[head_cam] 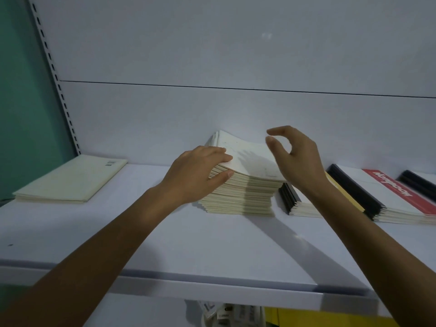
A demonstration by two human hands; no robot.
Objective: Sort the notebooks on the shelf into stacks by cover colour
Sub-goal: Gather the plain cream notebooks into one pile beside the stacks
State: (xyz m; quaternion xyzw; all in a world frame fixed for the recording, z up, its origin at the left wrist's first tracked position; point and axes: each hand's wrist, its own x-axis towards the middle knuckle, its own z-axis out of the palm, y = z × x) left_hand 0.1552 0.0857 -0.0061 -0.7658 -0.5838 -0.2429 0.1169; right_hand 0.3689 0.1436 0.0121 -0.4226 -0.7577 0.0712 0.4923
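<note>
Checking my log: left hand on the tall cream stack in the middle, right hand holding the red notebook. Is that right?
Not quite. In the head view the right hand holds nothing; it hovers, loosely curled, above the cream stack. The red notebook lies on a pile further right. The left hand is on the stack, as said.

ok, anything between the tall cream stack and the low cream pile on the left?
Nothing visible lies on the shelf between the tall cream stack and the low cream pile. The left hand grips the stack's upper notebooks on that side; the right hand hovers above, holding nothing.
</note>
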